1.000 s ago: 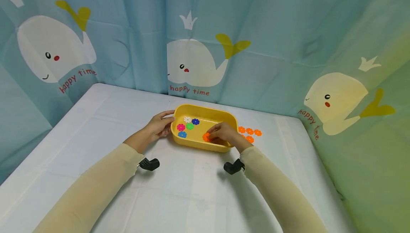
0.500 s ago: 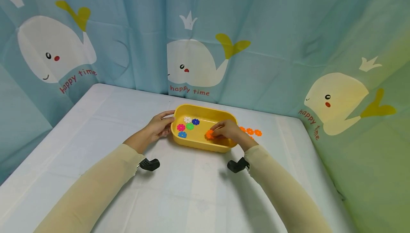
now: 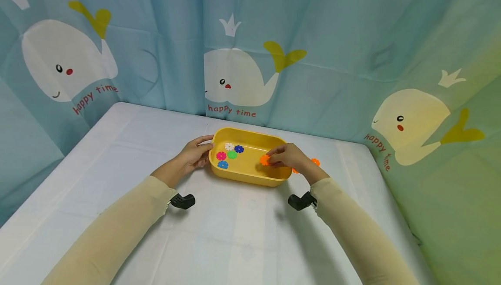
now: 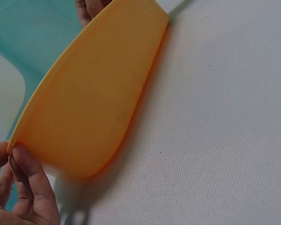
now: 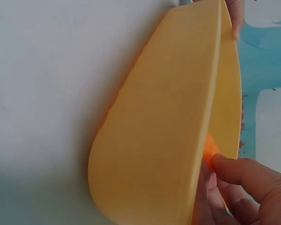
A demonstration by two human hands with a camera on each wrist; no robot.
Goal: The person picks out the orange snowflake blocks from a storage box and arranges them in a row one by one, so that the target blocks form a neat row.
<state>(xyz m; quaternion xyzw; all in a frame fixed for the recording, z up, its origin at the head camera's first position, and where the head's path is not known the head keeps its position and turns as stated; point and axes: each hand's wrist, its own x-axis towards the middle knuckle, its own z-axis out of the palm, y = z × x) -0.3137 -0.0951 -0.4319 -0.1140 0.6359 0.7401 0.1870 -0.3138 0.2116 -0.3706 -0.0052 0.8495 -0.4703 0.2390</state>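
A yellow plastic basin [image 3: 246, 178] stands on the table. My left hand [image 3: 192, 154] pinches its left rim between thumb and fingers; the left wrist view shows the same hold on the basin wall [image 4: 93, 93]. Over the basin's right part, my right hand [image 3: 289, 156] pinches an orange snowflake disc [image 3: 265, 159]. In the basin's left part lie a white disc [image 3: 229, 146], a dark blue disc [image 3: 239, 149], a pink disc [image 3: 221, 156], a green disc [image 3: 232, 154] and a light blue disc [image 3: 222, 164]. In the right wrist view, the basin wall partly hides the orange disc [image 5: 209, 149].
Orange discs [image 3: 315, 162] lie on the table just right of the basin, partly hidden behind my right hand and wrist. The white-covered table [image 3: 219, 233] meets a blue curtain [image 3: 332, 58] with printed whales at its back and sides.
My right hand has moved to the right and slightly up, carrying the orange disc toward the basin's right end. It now covers more of the orange discs outside. The left hand has stayed put.
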